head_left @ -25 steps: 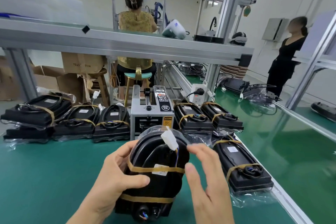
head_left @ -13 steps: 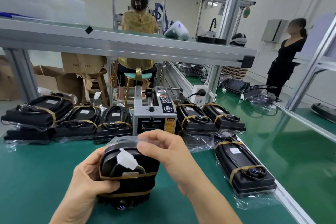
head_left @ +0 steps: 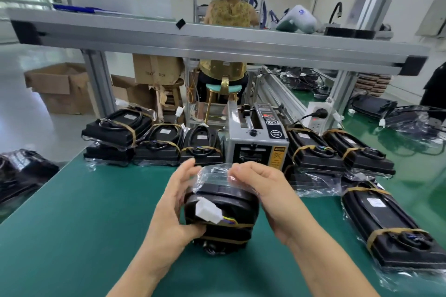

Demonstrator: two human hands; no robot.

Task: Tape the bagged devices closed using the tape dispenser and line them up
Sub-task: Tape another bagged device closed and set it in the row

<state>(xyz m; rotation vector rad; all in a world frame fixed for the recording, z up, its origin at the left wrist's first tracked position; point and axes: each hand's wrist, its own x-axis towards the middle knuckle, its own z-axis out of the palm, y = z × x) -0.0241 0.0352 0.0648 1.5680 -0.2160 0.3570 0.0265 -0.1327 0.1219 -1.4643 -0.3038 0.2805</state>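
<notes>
A black device in a clear bag [head_left: 231, 210], banded with tan tape and showing a white connector, stands on end on the green table [head_left: 72, 224]. My left hand [head_left: 173, 205] grips its left side. My right hand [head_left: 263, 190] holds its right side and pinches the loose bag top folded over the device. The grey tape dispenser [head_left: 258, 142] stands just behind. Taped bagged devices lie in a row to the dispenser's left [head_left: 154, 142] and right [head_left: 337, 152], and one more lies at the right front [head_left: 391, 226].
A metal shelf beam [head_left: 217, 41] crosses overhead. A power strip [head_left: 318, 116] sits behind the dispenser. More bagged devices lie off the table's left edge [head_left: 21, 171]. A seated person [head_left: 229, 31] faces away behind the bench. Cardboard boxes [head_left: 62, 87] stand on the floor.
The view has swung left. My hands turned the bagged device and brought it nearer the dispenser; my right hand moved from the front onto the bag's top.
</notes>
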